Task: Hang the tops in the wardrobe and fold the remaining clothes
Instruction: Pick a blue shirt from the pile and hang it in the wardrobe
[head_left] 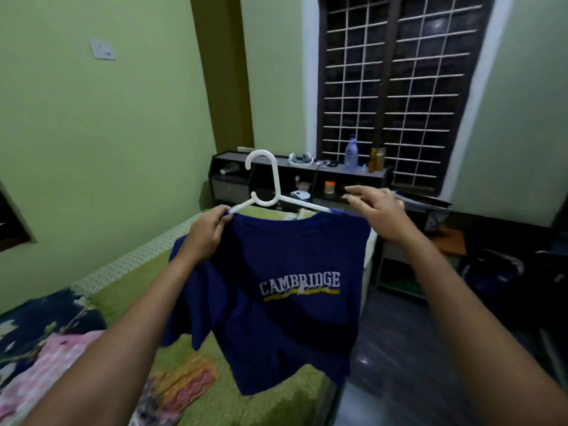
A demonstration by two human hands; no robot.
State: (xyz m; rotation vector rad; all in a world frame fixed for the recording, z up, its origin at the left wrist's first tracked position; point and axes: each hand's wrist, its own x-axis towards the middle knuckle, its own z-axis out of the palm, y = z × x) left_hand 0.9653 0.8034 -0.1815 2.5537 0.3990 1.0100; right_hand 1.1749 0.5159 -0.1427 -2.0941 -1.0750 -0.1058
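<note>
A navy blue T-shirt (276, 287) with white "CAMBRIDGE" lettering hangs in the air over the bed. A white plastic hanger (266, 179) sits inside its neck, hook up. My left hand (207, 230) pinches the shirt's left shoulder where the hanger arm comes out. My right hand (379, 210) is at the shirt's right shoulder, thumb and lower fingers on the fabric and the index finger stretched out. The hanger's right arm is hidden under the shirt.
Below lies the bed with a green cover (246, 401). More clothes lie on it: a pink garment (46, 370), a dark floral one (40, 315) and an orange patterned one (187, 385). A dark shelf unit (233, 179) with a bottle (351, 153) stands under the barred window (393, 81).
</note>
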